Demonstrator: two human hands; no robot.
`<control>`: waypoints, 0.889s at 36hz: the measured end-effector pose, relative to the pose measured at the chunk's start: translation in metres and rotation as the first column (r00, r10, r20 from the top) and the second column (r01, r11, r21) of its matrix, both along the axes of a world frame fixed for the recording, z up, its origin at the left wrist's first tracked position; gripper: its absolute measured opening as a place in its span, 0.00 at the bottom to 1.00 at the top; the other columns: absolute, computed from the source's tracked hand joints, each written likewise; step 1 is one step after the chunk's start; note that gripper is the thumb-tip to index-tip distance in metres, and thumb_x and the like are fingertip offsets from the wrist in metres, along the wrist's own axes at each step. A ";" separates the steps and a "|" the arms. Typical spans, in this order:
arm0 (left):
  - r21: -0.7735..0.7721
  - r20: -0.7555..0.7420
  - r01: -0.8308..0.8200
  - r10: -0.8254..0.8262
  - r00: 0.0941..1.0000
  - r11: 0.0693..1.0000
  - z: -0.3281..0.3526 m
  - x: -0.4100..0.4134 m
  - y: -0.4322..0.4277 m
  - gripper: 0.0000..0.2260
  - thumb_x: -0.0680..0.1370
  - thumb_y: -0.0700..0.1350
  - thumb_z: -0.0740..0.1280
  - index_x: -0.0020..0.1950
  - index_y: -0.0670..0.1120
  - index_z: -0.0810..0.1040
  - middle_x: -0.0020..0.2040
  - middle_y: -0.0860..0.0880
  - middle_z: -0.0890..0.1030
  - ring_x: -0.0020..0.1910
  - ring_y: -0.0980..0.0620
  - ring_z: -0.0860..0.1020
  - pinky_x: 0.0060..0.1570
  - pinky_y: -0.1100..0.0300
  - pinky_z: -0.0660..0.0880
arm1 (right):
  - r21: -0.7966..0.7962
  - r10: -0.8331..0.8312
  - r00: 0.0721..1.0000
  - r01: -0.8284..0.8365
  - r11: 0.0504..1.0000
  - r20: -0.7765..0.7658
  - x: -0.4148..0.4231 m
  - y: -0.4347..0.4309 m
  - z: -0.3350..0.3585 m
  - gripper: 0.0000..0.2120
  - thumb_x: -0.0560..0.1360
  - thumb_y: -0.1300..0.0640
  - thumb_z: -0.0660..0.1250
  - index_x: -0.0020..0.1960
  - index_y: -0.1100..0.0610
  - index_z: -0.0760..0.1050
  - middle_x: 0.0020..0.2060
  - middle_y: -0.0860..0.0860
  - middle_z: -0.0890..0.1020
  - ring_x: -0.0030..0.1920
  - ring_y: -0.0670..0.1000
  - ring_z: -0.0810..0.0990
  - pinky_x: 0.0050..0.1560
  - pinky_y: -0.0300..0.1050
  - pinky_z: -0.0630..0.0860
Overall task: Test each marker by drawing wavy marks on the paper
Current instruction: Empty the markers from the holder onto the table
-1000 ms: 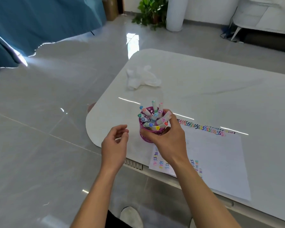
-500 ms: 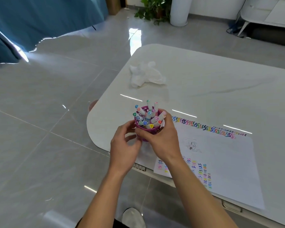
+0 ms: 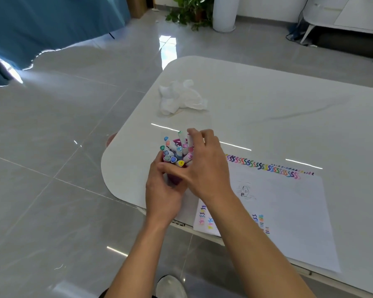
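Fingers (image 3: pixel 199 134) of the right hand (image 3: pixel 205 168) curl over the far side of the bundle of slim white-barrelled markers with coloured cap ends (image 3: pixel 174 151). Their tips sit on one pale barrel at the upper right of the bundle; whether they already pinch it cannot be told. The thumb lies spread across the near face of the small purple plastic cup (image 3: pixel 174 179).

Left hand (image 3: pixel 163 190) grips that cup from the lower left, fingers wrapped round its wall.

Cup stands at frame centre on the glossy white table (image 3: pixel 267 108), just left of the large white paper sheet (image 3: pixel 289 211). The sheet carries coloured wavy marks along its upper edge and at its lower left.

Handling, judged: markers are light, stiff, smooth plastic and packed tight — pulling one may drag its neighbours or tip the light cup, hence the steadying grip. Best hold is high on the barrel just below the cap, drawn straight up.

Crumpled white tissue (image 3: pixel 181 97) lies above the cup in frame — well apart.
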State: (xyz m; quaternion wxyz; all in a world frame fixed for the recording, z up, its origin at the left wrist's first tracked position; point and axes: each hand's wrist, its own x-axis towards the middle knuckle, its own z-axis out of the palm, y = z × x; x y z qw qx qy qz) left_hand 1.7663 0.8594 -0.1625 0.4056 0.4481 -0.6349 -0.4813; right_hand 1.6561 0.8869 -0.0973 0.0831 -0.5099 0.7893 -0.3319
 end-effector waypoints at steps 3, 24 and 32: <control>-0.011 0.032 0.002 -0.002 0.999 1.000 -0.005 0.001 -0.001 0.32 0.71 0.42 0.77 0.71 0.55 0.70 0.64 0.57 0.78 0.61 0.61 0.78 0.52 0.71 0.76 | 0.004 -0.014 1.000 0.015 1.000 -0.019 0.005 -0.007 0.000 0.46 0.65 0.27 0.75 0.72 0.54 0.71 0.61 0.51 0.74 0.60 0.53 0.72 0.56 0.51 0.76; -0.098 0.091 -0.011 0.020 0.996 0.995 -0.006 0.003 -0.003 0.29 0.69 0.59 0.74 0.68 0.64 0.70 0.63 0.53 0.78 0.60 0.53 0.80 0.57 0.47 0.80 | -0.163 -0.028 0.998 0.019 0.986 -0.052 0.022 -0.025 -0.005 0.32 0.74 0.33 0.72 0.66 0.56 0.77 0.55 0.52 0.79 0.53 0.55 0.77 0.50 0.51 0.77; -0.091 0.106 0.026 -0.016 0.994 0.996 -0.013 0.006 -0.007 0.36 0.70 0.53 0.77 0.74 0.62 0.65 0.67 0.55 0.76 0.62 0.55 0.79 0.56 0.45 0.80 | -0.251 -0.062 0.994 0.038 0.967 -0.088 0.020 -0.030 -0.010 0.15 0.76 0.45 0.73 0.54 0.54 0.79 0.46 0.49 0.81 0.44 0.52 0.77 0.38 0.46 0.72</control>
